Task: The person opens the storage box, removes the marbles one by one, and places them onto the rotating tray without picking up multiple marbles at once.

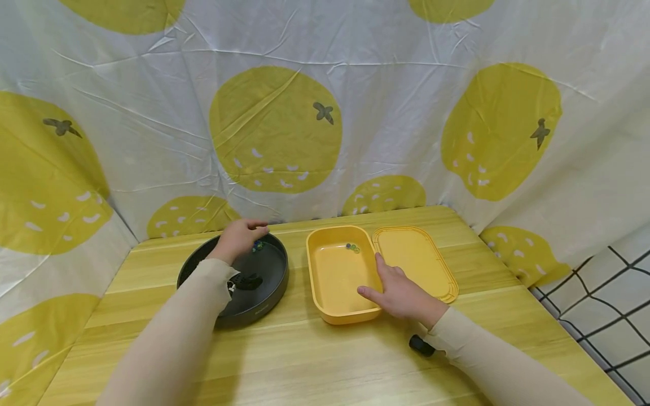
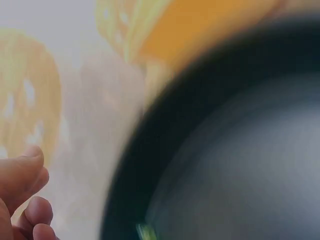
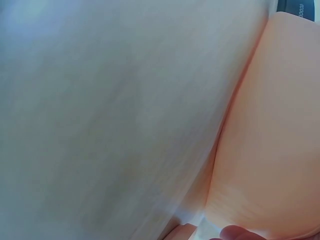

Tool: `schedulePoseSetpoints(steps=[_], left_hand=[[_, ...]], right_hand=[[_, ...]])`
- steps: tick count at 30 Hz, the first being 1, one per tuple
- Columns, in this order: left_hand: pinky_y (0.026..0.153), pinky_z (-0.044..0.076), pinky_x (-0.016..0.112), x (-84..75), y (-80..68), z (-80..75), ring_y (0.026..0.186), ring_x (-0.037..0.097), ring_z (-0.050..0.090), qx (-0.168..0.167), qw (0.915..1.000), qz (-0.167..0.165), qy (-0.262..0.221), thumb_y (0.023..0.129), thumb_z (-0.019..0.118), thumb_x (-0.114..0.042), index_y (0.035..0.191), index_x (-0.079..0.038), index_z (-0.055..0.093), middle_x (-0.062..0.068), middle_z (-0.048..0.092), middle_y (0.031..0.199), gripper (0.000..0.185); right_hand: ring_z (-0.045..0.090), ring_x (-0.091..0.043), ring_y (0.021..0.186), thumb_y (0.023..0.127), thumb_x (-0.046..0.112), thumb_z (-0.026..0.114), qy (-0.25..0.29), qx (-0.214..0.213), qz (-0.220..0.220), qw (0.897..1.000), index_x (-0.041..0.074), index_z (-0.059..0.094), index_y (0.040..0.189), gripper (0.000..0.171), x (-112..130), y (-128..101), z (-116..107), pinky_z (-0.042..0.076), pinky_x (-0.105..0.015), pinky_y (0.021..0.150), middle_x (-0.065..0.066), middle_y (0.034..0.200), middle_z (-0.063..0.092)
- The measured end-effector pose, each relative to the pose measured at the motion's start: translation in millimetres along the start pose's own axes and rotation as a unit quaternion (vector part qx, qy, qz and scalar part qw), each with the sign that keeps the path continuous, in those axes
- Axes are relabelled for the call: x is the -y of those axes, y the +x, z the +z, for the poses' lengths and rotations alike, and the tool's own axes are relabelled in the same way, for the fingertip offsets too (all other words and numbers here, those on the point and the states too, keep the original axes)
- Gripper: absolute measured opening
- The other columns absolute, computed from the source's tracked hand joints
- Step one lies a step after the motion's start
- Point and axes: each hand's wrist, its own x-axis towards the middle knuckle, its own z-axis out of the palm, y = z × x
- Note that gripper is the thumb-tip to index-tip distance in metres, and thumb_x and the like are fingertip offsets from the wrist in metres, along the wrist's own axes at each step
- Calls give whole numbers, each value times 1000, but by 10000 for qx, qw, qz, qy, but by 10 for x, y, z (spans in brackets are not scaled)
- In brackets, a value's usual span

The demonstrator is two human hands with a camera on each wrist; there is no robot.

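**Marbles, a black pan and a yellow box**

Standing next to the table here. The left hand (image 1: 240,238) is reaching over the far rim of the round black pan (image 1: 264,307), fingers curled down over a couple of small glass marbles (image 1: 258,245) at the back of it. Can't honestly tell if it's already pinching one or just hovering on them, the fingers cover the spot. The left wrist view is mostly blur: dark pan rim (image 2: 125,190), a thumb and fingertips (image 2: 20,175) at the lower left, loosely curled, nothing visibly between them.

Inside the pan there's also a dark little shape (image 1: 250,281) near the middle, next to the sleeve. Could be part of the wrist rig or its shadow, not sure.

Just right of the pan sits the yellow plastic box (image 1: 325,304), open, with a few marbles (image 1: 352,247) already lying in its far corner. The right hand (image 1: 401,293) rests on the box's right wall, fingers straight and relaxed, index finger pointing into the box, not gripping anything. The right wrist view shows just the box wall (image 3: 270,150) up close and a fingertip at the bottom edge.

The box's matching yellow lid (image 1: 413,262) lies flat on the table, touching the box's right side and partly under the hand. All of it sits on a light wooden table (image 1: 315,366), with a white curtain printed with big yellow fruit (image 1: 276,129) hanging around it.
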Motion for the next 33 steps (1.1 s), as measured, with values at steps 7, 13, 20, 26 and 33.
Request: schedulePoseSetpoints(steps=[7, 13, 20, 26, 33], left_hand=[[116, 47, 53, -655, 26, 354, 140, 33, 57, 209, 9956, 258, -877, 107, 63, -37, 144, -19, 67, 8, 65, 148, 41], [114, 50, 50, -1043, 125, 762, 137, 31, 60, 346, 9874, 422, -1484, 106, 66, -36, 140, -21, 70, 7, 67, 145, 38], [109, 53, 48, -1271, 247, 1231, 135, 29, 62, 588, 9878, 327, -1402, 107, 64, -35, 139, -20, 71, 4, 68, 144, 36], [84, 59, 35, -1338, 345, 1451, 114, 25, 71, 720, 9953, 327, -556, 107, 63, -32, 139, -20, 72, 6, 69, 141, 35], [90, 57, 34, -1299, 454, 1638, 118, 23, 70, 766, 9966, 184, 231, 105, 67, -28, 133, -22, 76, 2, 71, 140, 30]], right_hand=[[31, -52, 153, 102, 68, 53, 26, 8, -28, 10000, -9, 3, 165, 112, -28, 10, 18, 33, -65, 122, -33, 169, 24], [30, -52, 154, 101, 70, 54, 91, 24, 41, 9999, -8, 3, 166, 113, -38, 21, 17, 32, -65, 123, -32, 170, 23], [31, -50, 154, 101, 69, 55, 112, 31, 100, 9999, -6, 3, 167, 113, -14, 24, 6, 33, -64, 122, -31, 170, 24], [32, -51, 153, 101, 67, 55, 96, 32, 88, 9999, -7, 3, 166, 111, -5, 32, 3, 34, -64, 122, -32, 169, 25], [32, -49, 154, 101, 67, 56, 83, -10, 129, 9999, -5, 3, 167, 112, -33, 32, 25, 34, -63, 123, -31, 169, 26]])
